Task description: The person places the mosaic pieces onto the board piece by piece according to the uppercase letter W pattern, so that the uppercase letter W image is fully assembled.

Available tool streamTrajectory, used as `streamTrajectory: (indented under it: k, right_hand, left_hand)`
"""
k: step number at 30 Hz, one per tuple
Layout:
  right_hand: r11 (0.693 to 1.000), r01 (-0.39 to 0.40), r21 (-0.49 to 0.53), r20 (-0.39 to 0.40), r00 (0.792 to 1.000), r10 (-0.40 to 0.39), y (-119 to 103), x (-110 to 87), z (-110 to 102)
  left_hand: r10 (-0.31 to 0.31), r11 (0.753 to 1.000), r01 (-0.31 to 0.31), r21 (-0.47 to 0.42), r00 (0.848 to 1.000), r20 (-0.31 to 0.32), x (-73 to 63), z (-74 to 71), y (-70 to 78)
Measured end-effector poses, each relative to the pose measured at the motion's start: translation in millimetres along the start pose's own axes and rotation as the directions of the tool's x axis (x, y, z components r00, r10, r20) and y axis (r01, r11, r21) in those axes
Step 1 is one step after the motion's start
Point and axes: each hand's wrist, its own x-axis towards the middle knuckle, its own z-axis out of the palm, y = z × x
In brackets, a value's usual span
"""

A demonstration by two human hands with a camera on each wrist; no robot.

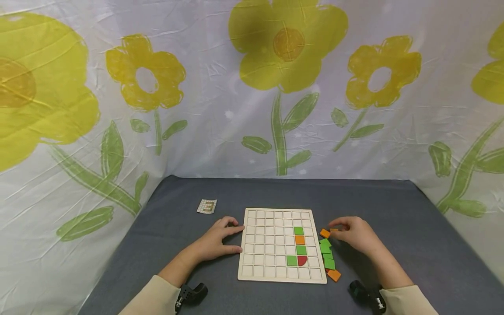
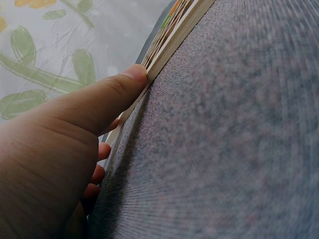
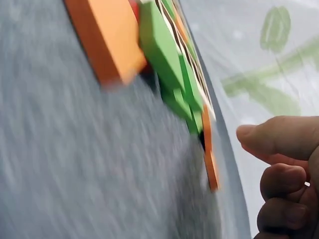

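A pale wooden grid board [image 1: 269, 275] lies flat on the table. Touching its left edge, my left hand [image 1: 216, 239] has thumb and forefinger spread apart; the left wrist view shows the thumb [image 2: 107, 99] against the board's side. Set in cells on the board's right half are several green and orange square tiles and a red quarter-round tile [image 1: 302, 261]. My right hand [image 1: 357, 234] is over loose tiles beside the right edge, thumb and forefinger apart around an orange tile [image 1: 334, 229]. In the right wrist view, that orange tile [image 3: 212, 171] appears apart from the thumb [image 3: 276, 137].
Loose green tiles [image 1: 326, 249] overlap along the board's right edge, with an orange tile [image 1: 334, 275] at the near end and a bit of red under them. A small card with a grid pattern [image 1: 207, 206] lies back left. A flowered curtain [image 1: 220, 131] hangs behind the table.
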Motion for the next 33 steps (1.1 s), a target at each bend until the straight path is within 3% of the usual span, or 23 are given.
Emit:
streamTrajectory:
  k: [12,33]
  right_hand:
    - [1.000,-0.013,0.011,0.048,0.999,0.012,28.6,2.9,-5.0]
    - [1.000,-0.021,-0.013,0.025,0.999,0.021,28.0,0.1,-5.7]
  left_hand:
    - [-0.004,1.000,0.004,0.003,1.000,0.002,0.0,-1.1,1.1]
    - [-0.002,1.000,0.002,-0.019,1.000,0.010,-1.1,-2.9,5.0]
